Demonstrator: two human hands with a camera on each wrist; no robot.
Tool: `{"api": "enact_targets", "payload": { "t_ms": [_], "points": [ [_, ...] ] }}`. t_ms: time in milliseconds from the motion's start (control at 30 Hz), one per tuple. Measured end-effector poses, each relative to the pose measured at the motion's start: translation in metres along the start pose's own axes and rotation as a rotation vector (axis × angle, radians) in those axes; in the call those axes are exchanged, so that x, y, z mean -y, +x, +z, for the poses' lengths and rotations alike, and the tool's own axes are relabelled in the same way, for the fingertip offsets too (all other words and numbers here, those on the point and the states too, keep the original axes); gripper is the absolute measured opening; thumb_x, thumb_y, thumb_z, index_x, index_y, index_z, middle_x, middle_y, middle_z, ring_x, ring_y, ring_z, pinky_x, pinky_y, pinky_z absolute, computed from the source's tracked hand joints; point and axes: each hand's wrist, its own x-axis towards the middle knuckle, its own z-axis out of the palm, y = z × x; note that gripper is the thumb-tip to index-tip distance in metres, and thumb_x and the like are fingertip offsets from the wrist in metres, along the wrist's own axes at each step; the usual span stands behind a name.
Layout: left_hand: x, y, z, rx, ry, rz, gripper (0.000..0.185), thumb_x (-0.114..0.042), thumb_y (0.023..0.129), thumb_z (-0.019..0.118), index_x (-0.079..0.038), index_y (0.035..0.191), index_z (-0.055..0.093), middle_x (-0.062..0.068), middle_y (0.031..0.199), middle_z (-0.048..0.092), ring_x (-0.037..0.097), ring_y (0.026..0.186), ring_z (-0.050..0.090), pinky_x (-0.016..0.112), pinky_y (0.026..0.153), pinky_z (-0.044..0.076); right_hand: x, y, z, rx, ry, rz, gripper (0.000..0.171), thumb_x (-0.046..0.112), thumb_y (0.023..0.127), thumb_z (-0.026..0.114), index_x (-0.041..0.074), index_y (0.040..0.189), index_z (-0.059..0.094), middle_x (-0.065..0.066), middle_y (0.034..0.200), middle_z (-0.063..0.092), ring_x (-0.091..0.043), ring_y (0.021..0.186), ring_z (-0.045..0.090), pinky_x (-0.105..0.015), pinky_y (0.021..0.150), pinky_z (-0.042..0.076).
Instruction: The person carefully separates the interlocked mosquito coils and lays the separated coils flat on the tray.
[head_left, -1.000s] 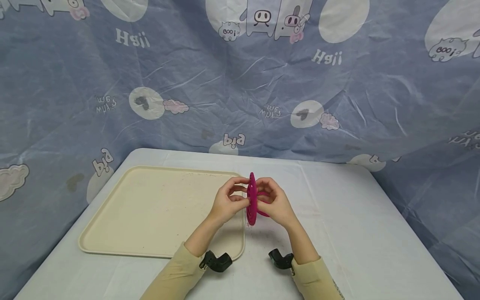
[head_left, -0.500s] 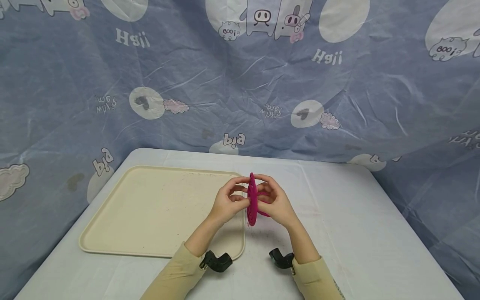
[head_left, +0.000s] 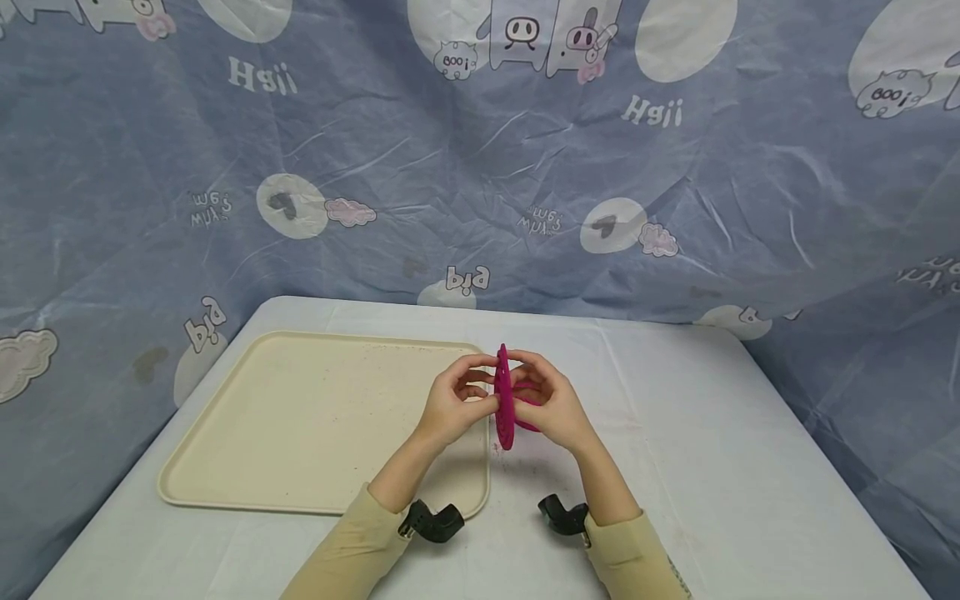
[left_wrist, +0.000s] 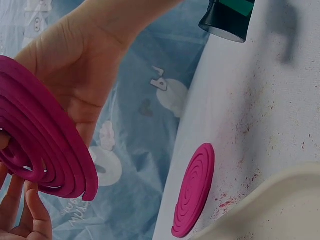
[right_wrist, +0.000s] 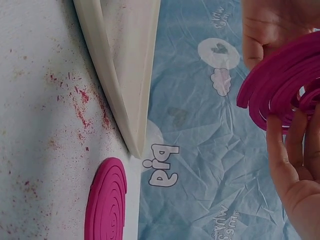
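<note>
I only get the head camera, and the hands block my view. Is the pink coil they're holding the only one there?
Observer: No. The left wrist view shows a second pink coil lying flat on the table, beside the tray corner.
Operator: Is the one in hand solid?
Observer: The held coil has rings that stand apart with gaps, and one free end is showing.
Operator: Is the table clean there?
Observer: No. The right wrist view shows reddish crumbs scattered by the tray edge.
</note>
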Motion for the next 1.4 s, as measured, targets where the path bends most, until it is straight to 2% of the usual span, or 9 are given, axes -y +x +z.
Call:
{"api": "enact_targets", "payload": {
  "t_ms": [200,367,767,933,1100,1400],
  "points": [
    [0.0007,0.0002,0.001,-0.015,0.009,0.011,0.043,0.012,0.073,0.067,0.006,0.115,0.059,0.021,0.113,0.06,0.031,0.095,0.058,0.025,0.074,0.051,0.0016,-0.0004,-0.0001,-0.003,0.0,-0.012,0.058,-0.01,0.077,0.067,0.0,0.131,0.049,-0.018,0.095,0.057,-0.025,0.085,0.062,-0.041,0.086,0.051],
    [0.0004,-0.0001,0.0022,-0.028,0.007,0.009,0.043,0.012,0.073,0.066,0.006,0.115,0.06,0.02,0.112,0.062,0.025,0.093,0.058,0.024,0.074,0.051,0.0005,-0.0005,0.0001,-0.013,0.013,-0.012,0.058,-0.01,0.078,0.067,-0.001,0.132,0.048,-0.02,0.096,0.057,-0.025,0.086,0.061,-0.041,0.086,0.051],
    [-0.0029,-0.0004,0.0033,0.003,0.002,0.01,0.044,0.013,0.073,0.064,0.008,0.116,0.059,0.022,0.112,0.061,0.026,0.093,0.057,0.023,0.073,0.05,-0.0006,-0.0012,0.0009,0.01,0.07,-0.035,0.058,-0.013,0.077,0.064,-0.003,0.13,0.044,-0.018,0.096,0.055,-0.024,0.085,0.062,-0.035,0.083,0.052],
    [-0.0026,0.0,0.0025,0.006,-0.007,0.008,0.043,0.013,0.073,0.064,0.008,0.116,0.059,0.022,0.112,0.061,0.026,0.093,0.057,0.022,0.073,0.049,-0.001,-0.0014,0.0011,0.007,0.088,-0.043,0.058,-0.012,0.077,0.065,-0.004,0.13,0.044,-0.017,0.103,0.051,-0.022,0.092,0.058,-0.033,0.083,0.052],
    [-0.0013,0.0003,0.0011,-0.007,-0.001,0.012,0.042,0.011,0.073,0.066,0.007,0.114,0.06,0.021,0.11,0.062,0.024,0.092,0.058,0.023,0.072,0.05,-0.0009,-0.001,0.0011,0.011,0.081,-0.044,0.057,-0.011,0.077,0.064,-0.004,0.131,0.045,-0.022,0.114,0.051,-0.025,0.101,0.055,-0.035,0.084,0.052],
    [-0.0068,-0.0003,0.0046,-0.061,0.015,-0.039,0.039,0.012,0.073,0.067,0.006,0.111,0.062,0.019,0.104,0.062,0.028,0.092,0.058,0.024,0.072,0.048,-0.0023,-0.0005,0.0014,0.012,0.064,-0.052,0.058,-0.01,0.077,0.064,-0.004,0.131,0.045,-0.021,0.114,0.053,-0.025,0.101,0.055,-0.035,0.084,0.052]
  ]
}}
